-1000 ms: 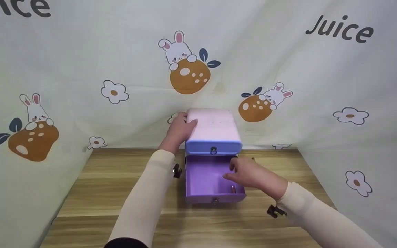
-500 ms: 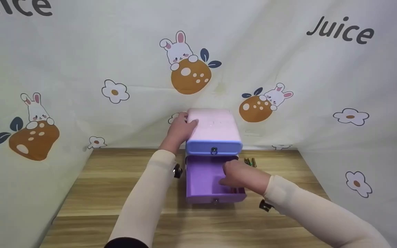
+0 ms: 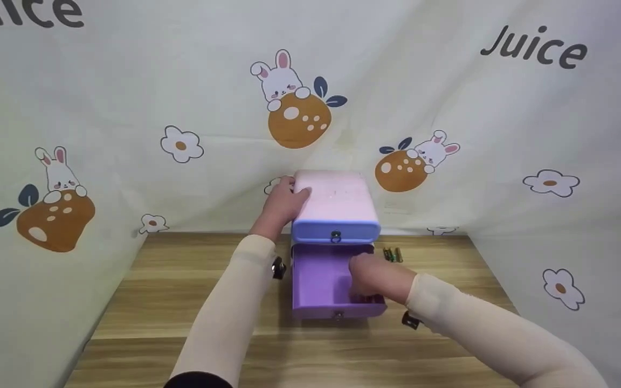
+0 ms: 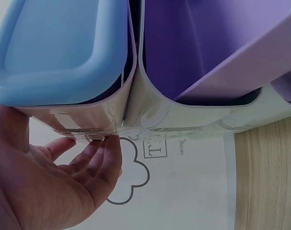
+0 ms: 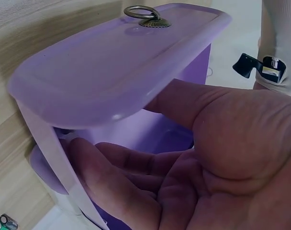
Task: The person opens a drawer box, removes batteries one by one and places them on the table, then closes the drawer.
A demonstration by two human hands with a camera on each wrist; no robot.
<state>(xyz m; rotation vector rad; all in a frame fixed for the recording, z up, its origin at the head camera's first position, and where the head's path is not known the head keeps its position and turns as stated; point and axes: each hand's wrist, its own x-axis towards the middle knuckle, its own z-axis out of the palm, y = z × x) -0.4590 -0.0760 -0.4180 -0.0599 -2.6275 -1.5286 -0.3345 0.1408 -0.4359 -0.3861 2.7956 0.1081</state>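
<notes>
A small desktop drawer unit (image 3: 335,196) has a pink upper casing and a closed blue drawer (image 3: 313,231). Beneath it, a purple drawer (image 3: 316,280) stands pulled out. My left hand (image 3: 282,202) grips the casing's left edge, thumb on top and fingers along the side; the left wrist view shows those fingers against the wall. Inside the purple drawer, my right hand (image 3: 378,277) reaches down into the front right corner. In the right wrist view its thumb goes behind the drawer front (image 5: 112,72). A small battery-like cylinder lies there, mostly covered; I cannot tell whether the fingers pinch it.
Several batteries (image 3: 393,255) lie on the wooden table (image 3: 192,307), just right of the drawer unit. A printed cloth (image 3: 224,108) hangs behind and at both sides. A metal ring pull (image 5: 141,12) sticks out from the purple drawer's front.
My right hand has moved left and down into the purple drawer's front right corner, covering the small cylinder there. The batteries on the table have come into view. My left hand stays put.
</notes>
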